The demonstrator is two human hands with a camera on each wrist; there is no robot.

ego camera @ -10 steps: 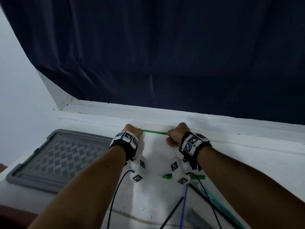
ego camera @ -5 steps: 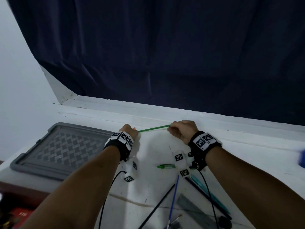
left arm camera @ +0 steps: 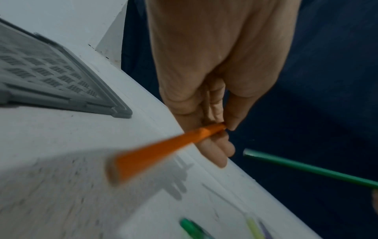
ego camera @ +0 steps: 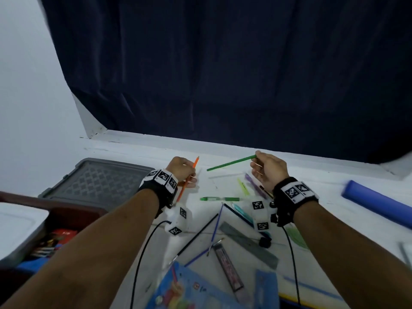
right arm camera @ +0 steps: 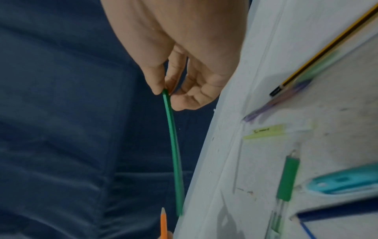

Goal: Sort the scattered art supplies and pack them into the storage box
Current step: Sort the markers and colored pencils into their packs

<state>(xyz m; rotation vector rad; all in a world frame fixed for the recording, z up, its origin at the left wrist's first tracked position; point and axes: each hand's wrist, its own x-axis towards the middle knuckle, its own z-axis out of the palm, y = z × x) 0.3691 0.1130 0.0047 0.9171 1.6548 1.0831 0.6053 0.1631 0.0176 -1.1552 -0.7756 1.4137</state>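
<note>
The left hand (ego camera: 181,172) is pinching a thin orange pencil (ego camera: 188,177) and the right hand (ego camera: 268,172) a slim green pencil (ego camera: 230,163) above the far edge of the white table (ego camera: 323,192), while many pens are lying unsorted and the storage box (ego camera: 26,239) at the left edge seems only partly filled.

Orange pencil (ego camera: 188,177) left hand (ego camera: 181,169), green pencil (ego camera: 230,163) right hand (ego camera: 268,169)

Both forearms are reaching forward side by side, wrists banded, hands apart. The left hand (ego camera: 181,170) is curling its fingers (left arm camera: 214,145) round an orange pencil (ego camera: 188,177). The right hand (ego camera: 268,169) is pinching the end of a green pencil (ego camera: 230,163) between thumb and fingertips (right arm camera: 157,84).
</note>
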